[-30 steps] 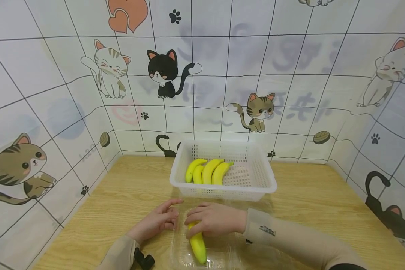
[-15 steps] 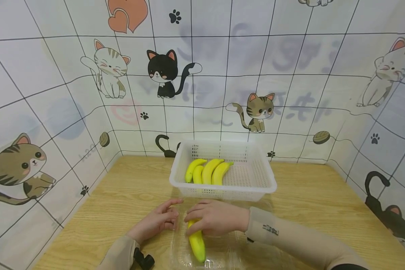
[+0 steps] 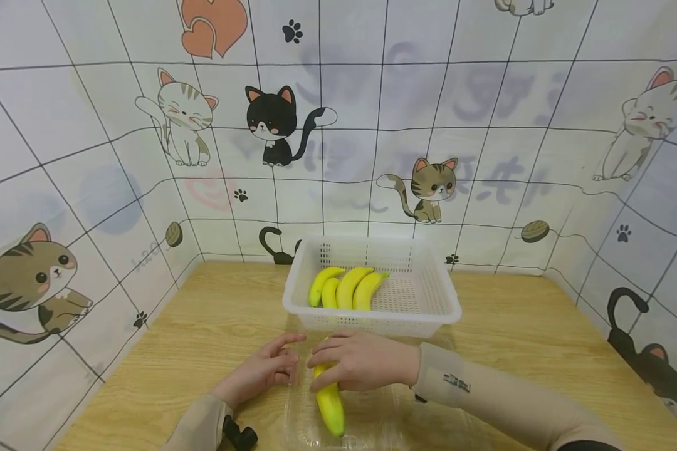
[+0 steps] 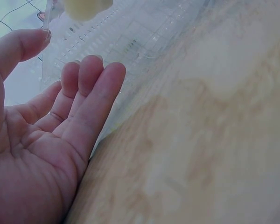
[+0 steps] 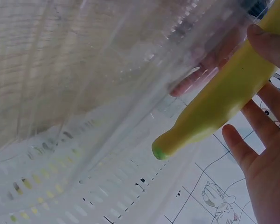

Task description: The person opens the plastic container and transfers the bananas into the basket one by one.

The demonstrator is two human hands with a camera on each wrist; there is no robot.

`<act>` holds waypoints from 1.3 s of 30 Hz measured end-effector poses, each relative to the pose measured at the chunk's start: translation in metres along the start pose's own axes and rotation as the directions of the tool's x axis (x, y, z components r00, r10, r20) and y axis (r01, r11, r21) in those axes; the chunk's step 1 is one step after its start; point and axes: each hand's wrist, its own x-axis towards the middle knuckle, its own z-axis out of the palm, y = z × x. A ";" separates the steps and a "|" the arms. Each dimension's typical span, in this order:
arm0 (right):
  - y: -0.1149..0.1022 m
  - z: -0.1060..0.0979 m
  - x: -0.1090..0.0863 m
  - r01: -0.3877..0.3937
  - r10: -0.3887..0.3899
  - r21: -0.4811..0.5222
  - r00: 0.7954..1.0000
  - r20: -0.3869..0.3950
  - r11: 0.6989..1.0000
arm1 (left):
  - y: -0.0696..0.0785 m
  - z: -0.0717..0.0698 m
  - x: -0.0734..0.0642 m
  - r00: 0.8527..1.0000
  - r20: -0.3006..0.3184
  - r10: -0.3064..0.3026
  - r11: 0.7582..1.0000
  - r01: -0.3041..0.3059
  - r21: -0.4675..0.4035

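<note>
A yellow banana (image 3: pixel 330 407) with greenish ends is in my right hand (image 3: pixel 367 358), the thumb on one side and fingers on the other. It is over a clear plastic clamshell box (image 3: pixel 367 416) on the table. In the right wrist view the banana's end (image 5: pixel 165 144) sticks out past the fingers. My left hand (image 3: pixel 264 368) rests at the box's left side, palm turned inward, fingers loosely extended and holding nothing. Its thumb tip (image 4: pixel 43 39) is right at the edge of the clear plastic in the left wrist view.
Behind the box stands a white perforated basket (image 3: pixel 372 317) holding several bananas (image 3: pixel 350 289) on its left side. A wood-grain table (image 3: pixel 513 338) lies beneath everything. Cat-patterned sheeting (image 3: pixel 338 150) encloses the back and both sides.
The right hand has shifted slightly toward the basket with the banana, whose far end now shows beyond the fingers. The left hand keeps its place.
</note>
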 end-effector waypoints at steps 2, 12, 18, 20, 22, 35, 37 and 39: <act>-0.001 -0.002 0.000 0.000 0.000 -0.003 1.000 -0.006 1.000 | 0.000 0.000 -0.001 1.000 -0.006 0.000 1.000 0.000 0.002; -0.002 -0.008 0.001 0.003 -0.003 -0.042 1.000 -0.017 0.999 | 0.000 0.000 -0.001 1.000 -0.014 -0.005 1.000 0.005 0.003; -0.003 -0.011 0.000 -0.003 0.002 -0.046 1.000 -0.027 0.999 | -0.004 -0.001 0.001 1.000 -0.017 0.006 1.000 -0.006 0.013; -0.004 -0.012 0.000 -0.006 0.005 -0.047 1.000 -0.024 0.999 | -0.005 -0.002 0.001 1.000 -0.016 0.008 1.000 -0.008 0.009; -0.004 -0.013 -0.001 -0.009 0.008 -0.048 1.000 -0.016 0.999 | -0.005 -0.002 0.001 1.000 -0.014 0.009 1.000 -0.009 0.006; 0.001 -0.025 -0.002 0.016 -0.018 -0.061 0.999 -0.043 0.998 | -0.005 -0.002 0.000 1.000 -0.010 0.009 1.000 -0.009 -0.004; 0.002 -0.027 -0.003 0.017 -0.021 -0.075 0.999 -0.042 0.997 | -0.005 -0.002 0.001 1.000 -0.013 0.007 1.000 -0.007 -0.004; 0.002 -0.028 -0.004 0.014 -0.017 -0.086 0.999 -0.034 0.996 | -0.004 -0.001 0.001 1.000 -0.017 0.005 1.000 -0.005 -0.005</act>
